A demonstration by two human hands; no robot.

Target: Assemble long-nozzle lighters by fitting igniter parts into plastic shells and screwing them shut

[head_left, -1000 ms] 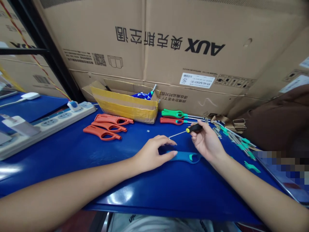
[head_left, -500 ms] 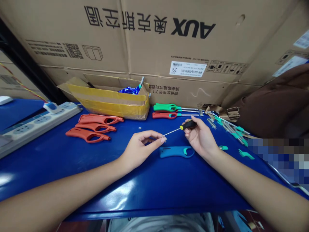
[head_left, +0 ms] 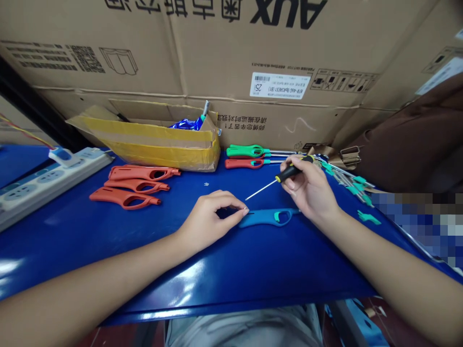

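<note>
Thumb and fingers of my left hand (head_left: 211, 219) are pinched at the left end of a blue lighter casing (head_left: 258, 218), on a tiny silvery piece that looks like a screw. The casing lies flat, with a turquoise trigger (head_left: 278, 216) showing in its opening. My right hand (head_left: 313, 185) grips the black and yellow handle of a screwdriver (head_left: 263, 189). Its bare tip points down left, just above the left fingertips and apart from them. Several tiny silvery pieces (head_left: 206, 184) lie on the blue table behind my left hand.
Orange lighter casings (head_left: 126, 197) lie at left, beside a white power strip (head_left: 54, 168). A taped cardboard box (head_left: 162, 152) stands behind them. Green (head_left: 246, 151) and red (head_left: 244, 164) lighters lie at the back. Metal tubes with turquoise parts (head_left: 349, 180) are at right.
The screwdriver tip has come away from my left fingertips as my right hand moved right and up. My left hand has lowered to the end of the blue casing. The view has shifted slightly.
</note>
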